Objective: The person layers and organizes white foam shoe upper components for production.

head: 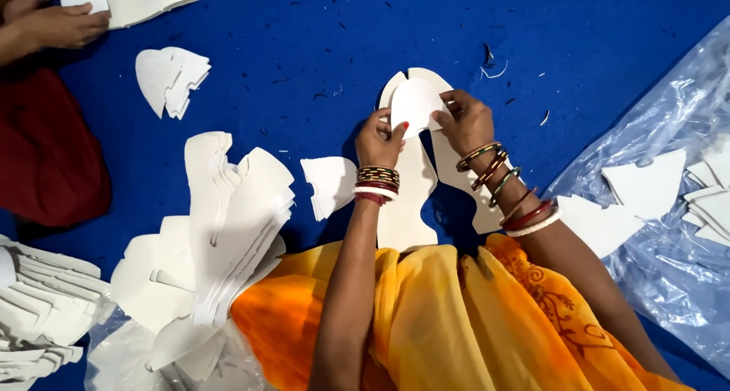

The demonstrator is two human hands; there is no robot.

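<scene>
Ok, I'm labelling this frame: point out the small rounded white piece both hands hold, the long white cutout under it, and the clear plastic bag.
small rounded piece (pixel 414 106), head view, its middle.
long white cutout (pixel 403 208), head view, lower panel.
clear plastic bag (pixel 669 277), head view, bare crinkled film.

Single head-worn camera looks steeply down, close over the blue floor covering (pixel 319 49).

Bright, even light; sharp, soft shadows.
</scene>
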